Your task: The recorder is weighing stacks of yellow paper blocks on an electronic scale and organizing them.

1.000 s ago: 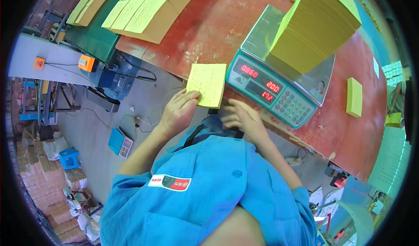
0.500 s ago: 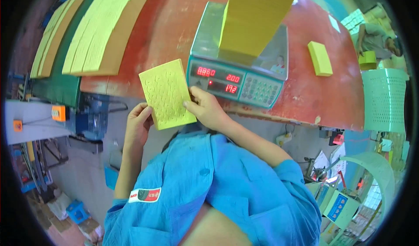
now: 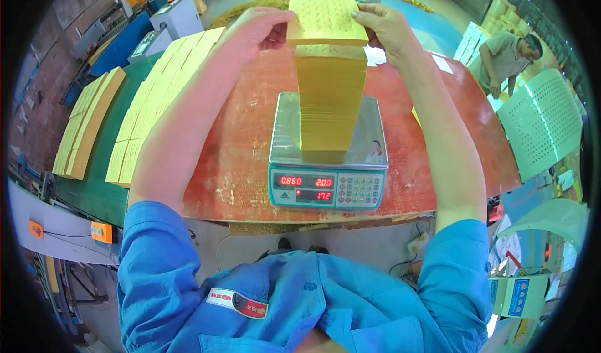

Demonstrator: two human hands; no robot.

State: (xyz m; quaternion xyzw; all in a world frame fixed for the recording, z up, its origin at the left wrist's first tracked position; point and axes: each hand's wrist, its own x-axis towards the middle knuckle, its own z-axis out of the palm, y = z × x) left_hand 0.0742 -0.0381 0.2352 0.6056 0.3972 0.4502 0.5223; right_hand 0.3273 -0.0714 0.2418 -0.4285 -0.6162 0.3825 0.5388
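Both of my hands hold a thick bundle of yellow paper [image 3: 327,18], its top covered in small curved punch marks. My left hand [image 3: 270,28] pinches its left edge, and my right hand [image 3: 383,30] grips the right edge. The bundle sits at the top of a tall yellow paper stack [image 3: 330,105]; whether it rests on the stack or hovers just above, I cannot tell. That stack stands upright on the metal pan of a digital scale [image 3: 288,149], whose teal front carries a lit red display [image 3: 305,188] and a keypad.
The scale stands on a worn red table [image 3: 231,187]. Rows of yellow paper stacks [image 3: 147,115] lie at the left on a green surface [image 3: 100,171]. A small yellow piece [image 3: 416,116] peeks out past my right forearm. Another person [image 3: 507,58] bends beside a perforated green panel [image 3: 541,118].
My hands have carried the yellow paper bundle from near my chest up and forward to the top of the stack on the scale. My view has tilted up.
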